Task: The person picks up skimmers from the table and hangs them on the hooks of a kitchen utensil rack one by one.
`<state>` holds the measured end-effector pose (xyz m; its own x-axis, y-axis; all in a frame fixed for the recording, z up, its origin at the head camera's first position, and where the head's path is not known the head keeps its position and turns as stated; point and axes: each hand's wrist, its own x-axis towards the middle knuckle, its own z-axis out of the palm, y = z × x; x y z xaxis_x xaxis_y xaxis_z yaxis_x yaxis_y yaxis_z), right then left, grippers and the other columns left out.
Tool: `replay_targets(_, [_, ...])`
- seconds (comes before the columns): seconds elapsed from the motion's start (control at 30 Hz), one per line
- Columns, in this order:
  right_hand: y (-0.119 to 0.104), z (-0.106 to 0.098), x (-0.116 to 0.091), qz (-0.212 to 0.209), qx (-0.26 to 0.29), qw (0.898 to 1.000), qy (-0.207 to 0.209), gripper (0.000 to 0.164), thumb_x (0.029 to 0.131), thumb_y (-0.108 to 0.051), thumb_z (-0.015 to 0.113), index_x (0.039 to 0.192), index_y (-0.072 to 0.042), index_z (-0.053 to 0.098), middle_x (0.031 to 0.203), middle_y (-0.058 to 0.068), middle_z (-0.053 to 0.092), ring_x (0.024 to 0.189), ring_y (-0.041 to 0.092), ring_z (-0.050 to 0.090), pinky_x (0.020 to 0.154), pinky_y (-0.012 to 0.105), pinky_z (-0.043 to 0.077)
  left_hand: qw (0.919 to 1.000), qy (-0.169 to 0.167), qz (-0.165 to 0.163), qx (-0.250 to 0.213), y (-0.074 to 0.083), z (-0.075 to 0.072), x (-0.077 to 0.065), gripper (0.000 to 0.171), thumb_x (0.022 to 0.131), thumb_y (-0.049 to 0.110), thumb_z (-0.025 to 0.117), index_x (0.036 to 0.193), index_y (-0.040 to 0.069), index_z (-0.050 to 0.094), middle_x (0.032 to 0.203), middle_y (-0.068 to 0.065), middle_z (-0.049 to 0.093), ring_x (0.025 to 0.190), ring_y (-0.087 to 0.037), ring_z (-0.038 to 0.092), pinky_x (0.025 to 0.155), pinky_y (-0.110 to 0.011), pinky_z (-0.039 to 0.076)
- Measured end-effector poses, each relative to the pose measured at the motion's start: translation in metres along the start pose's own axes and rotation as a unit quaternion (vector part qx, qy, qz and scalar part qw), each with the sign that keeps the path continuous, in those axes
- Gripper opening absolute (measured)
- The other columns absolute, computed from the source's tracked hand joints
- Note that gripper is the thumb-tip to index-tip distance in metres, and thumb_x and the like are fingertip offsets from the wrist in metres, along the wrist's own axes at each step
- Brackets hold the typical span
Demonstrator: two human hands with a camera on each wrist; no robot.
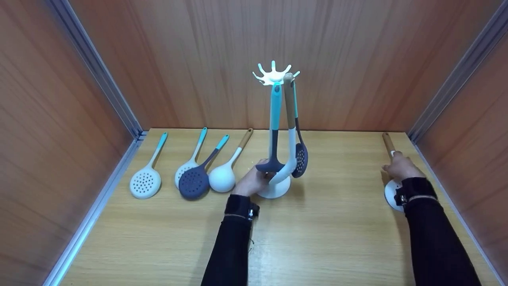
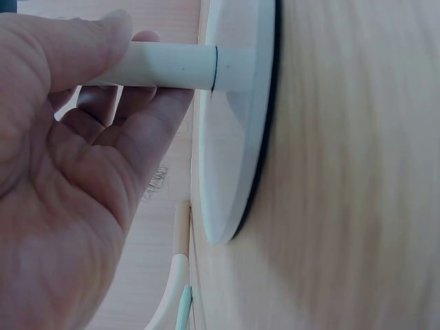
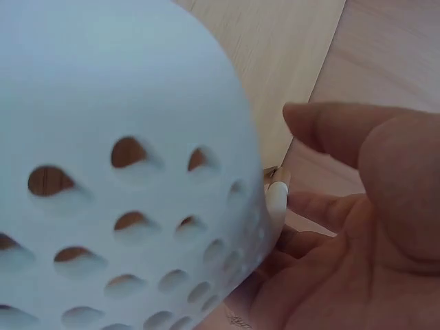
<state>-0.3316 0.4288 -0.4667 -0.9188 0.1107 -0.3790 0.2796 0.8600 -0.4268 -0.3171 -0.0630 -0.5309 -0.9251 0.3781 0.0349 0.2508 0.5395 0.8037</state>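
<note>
My left hand (image 1: 253, 179) grips the white pole (image 2: 165, 65) of a utensil stand low down, just above its round base (image 2: 230, 151), thumb on one side and fingers on the other. From the stand's hooked top (image 1: 274, 75) hang a dark utensil with a blue handle (image 1: 276, 107), a white one with a wooden handle (image 1: 290, 103) and a dark perforated skimmer (image 1: 301, 159). At the far right, my right hand (image 1: 404, 169) is at the handle of a white skimmer (image 3: 137, 82). Its thumb stands apart from the handle; the fingers are partly hidden behind the skimmer.
Left of the stand lie a white ladle (image 1: 222, 178), a dark skimmer (image 1: 193, 183), a white skimmer (image 1: 182, 171) partly under it, and another white skimmer (image 1: 145, 182). Wooden panels (image 1: 190, 59) with metal edging enclose the table (image 1: 337, 238) at the back and both sides.
</note>
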Motion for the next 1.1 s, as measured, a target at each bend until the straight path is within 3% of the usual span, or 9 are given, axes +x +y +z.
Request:
replay_targets(0.13, [0.0005, -0.0006, -0.0016, -0.013, -0.009, 1.0, 0.019, 0.069, 0.105, -0.013, 0.046, 0.154, 0.018, 0.007, 0.136, 0.048, 0.038, 0.106, 0.047, 0.05, 0.078, 0.045, 0.05, 1.0, -0.001, 0.002, -0.002, 0.0006, -0.0001, -0.0001, 0.023, 0.104, 0.006, 0.057, 0.11, 0.027, 0.064, 0.121, -0.002, 0.057, 0.114, -0.022, 0.054, 0.107, -0.049, 0.045])
replay_targets(0.33, [0.0011, -0.0009, -0.0055, -0.032, -0.039, 0.997, 0.053, 0.059, 0.096, 0.003, 0.046, 0.148, 0.019, 0.022, 0.121, 0.044, 0.049, 0.098, 0.045, 0.054, 0.076, 0.048, 0.051, 0.9999, 0.003, 0.016, 0.004, -0.0002, 0.0003, -0.0002, 0.021, 0.104, 0.007, 0.057, 0.108, 0.026, 0.064, 0.117, -0.001, 0.057, 0.111, -0.021, 0.053, 0.106, -0.048, 0.046])
replay_targets(0.57, [0.0023, -0.0018, -0.0078, -0.04, -0.071, 0.994, 0.073, 0.02, 0.094, 0.005, 0.05, 0.108, 0.02, 0.05, 0.088, 0.027, 0.057, 0.076, 0.036, 0.056, 0.061, 0.039, 0.05, 0.9992, 0.007, 0.038, -0.007, -0.0015, 0.0004, -0.0019, 0.018, 0.104, 0.008, 0.057, 0.108, 0.024, 0.064, 0.117, -0.002, 0.058, 0.113, -0.025, 0.055, 0.106, -0.048, 0.045])
replay_targets(0.83, [0.0024, -0.0025, -0.0056, -0.023, -0.063, 0.995, 0.07, 0.022, 0.095, 0.004, 0.05, 0.11, 0.019, 0.051, 0.092, 0.027, 0.057, 0.078, 0.036, 0.056, 0.063, 0.038, 0.05, 0.9994, 0.004, 0.033, -0.012, -0.0023, 0.0005, -0.0008, 0.021, 0.104, 0.009, 0.057, 0.11, 0.027, 0.065, 0.12, 0.0, 0.058, 0.118, -0.022, 0.053, 0.111, -0.05, 0.041])
replay_targets(1.1, [0.002, -0.0036, -0.0047, -0.024, -0.042, 0.996, 0.081, 0.033, 0.095, 0.005, 0.053, 0.123, 0.02, 0.046, 0.108, 0.034, 0.056, 0.089, 0.039, 0.057, 0.068, 0.04, 0.051, 0.9995, 0.003, 0.022, -0.023, -0.0012, 0.0006, -0.0013, 0.023, 0.102, 0.005, 0.056, 0.106, 0.026, 0.064, 0.119, -0.001, 0.057, 0.118, -0.028, 0.054, 0.109, -0.05, 0.042])
